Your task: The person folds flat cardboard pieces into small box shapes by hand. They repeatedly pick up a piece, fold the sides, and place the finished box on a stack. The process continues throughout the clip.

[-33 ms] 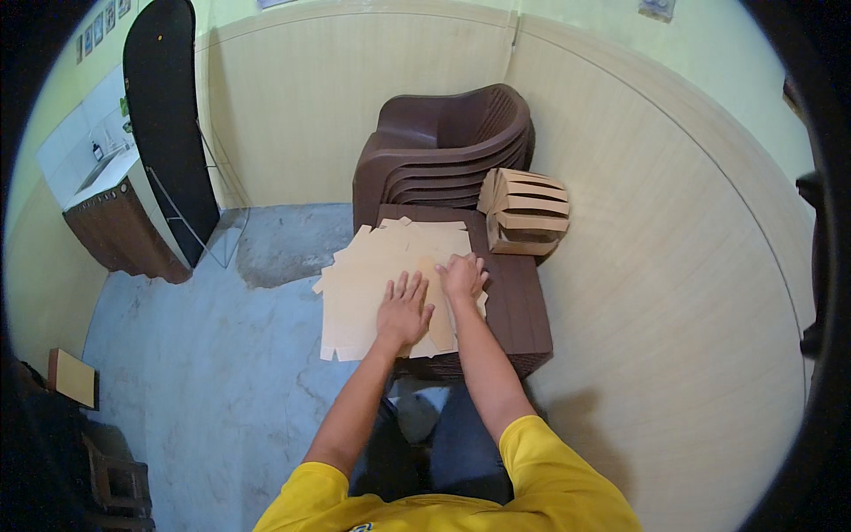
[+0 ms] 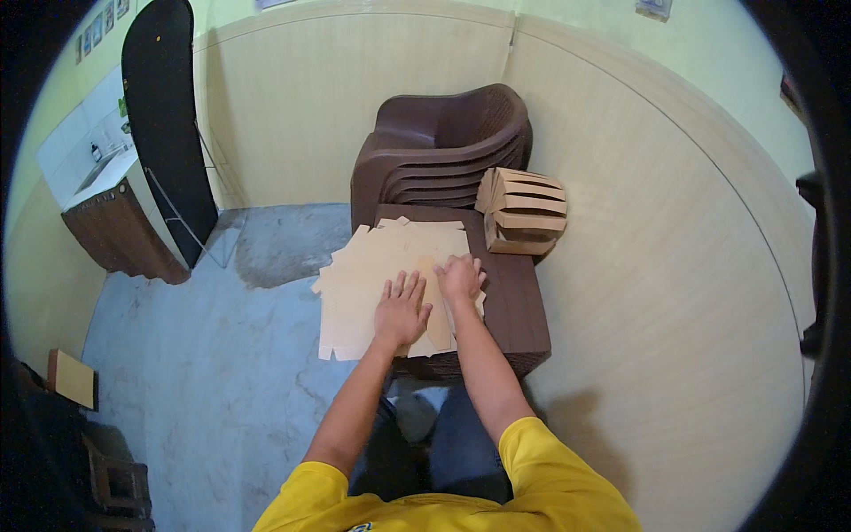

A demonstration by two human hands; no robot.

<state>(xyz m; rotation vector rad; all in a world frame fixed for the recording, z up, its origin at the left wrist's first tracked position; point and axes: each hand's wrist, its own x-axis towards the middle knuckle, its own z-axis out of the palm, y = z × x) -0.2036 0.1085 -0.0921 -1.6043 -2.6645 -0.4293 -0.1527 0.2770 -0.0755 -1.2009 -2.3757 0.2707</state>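
A flat cardboard sheet (image 2: 355, 293) with notched, tabbed edges lies on a brown stacked plastic seat. On its middle rests my left hand (image 2: 402, 312), flat, palm down, fingers spread. My right hand (image 2: 459, 278) is at the sheet's right side, its fingers bent and closed over the cardboard edge, the thumb toward the left hand. Between the hands lies a narrower, slightly darker cardboard strip (image 2: 437, 321). What is under the right fingers is mostly hidden.
A folded cardboard box form (image 2: 525, 213) with slatted flaps sits at the back right of the brown seat (image 2: 514, 306). Behind stand stacked brown plastic chairs (image 2: 443, 146). A black ironing-board-like panel (image 2: 164, 133) leans by a sink (image 2: 102, 173) at the left. A panelled wall (image 2: 656, 266) curves on the right.
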